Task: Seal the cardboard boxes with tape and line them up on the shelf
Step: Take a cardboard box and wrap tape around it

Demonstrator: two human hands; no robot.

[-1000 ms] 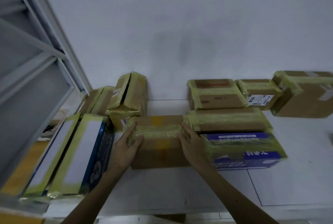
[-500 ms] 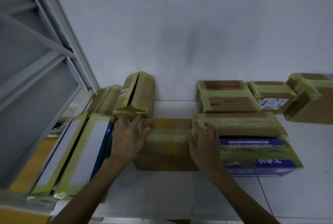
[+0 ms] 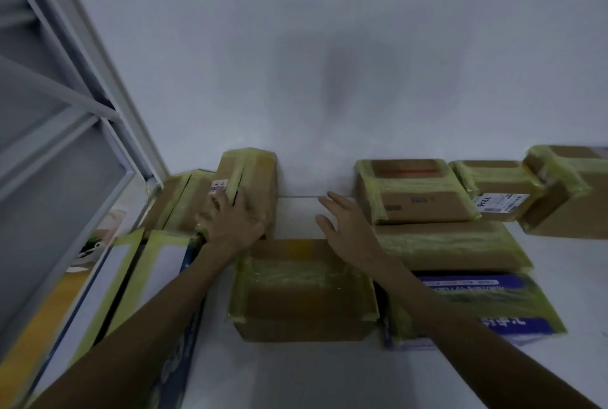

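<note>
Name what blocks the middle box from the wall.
Nothing but the right hand, open above the shelf gap behind the middle box; that gap lies bare between the upright box and the red-marked box.

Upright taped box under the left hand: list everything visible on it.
Brown cardboard box, standing on end against the white wall. Yellowish tape wraps its top and edges, with a strip down the front. A small white label sits near its left edge. The left hand rests on its lower front, fingers spread. A lower taped box stands beside it.
</note>
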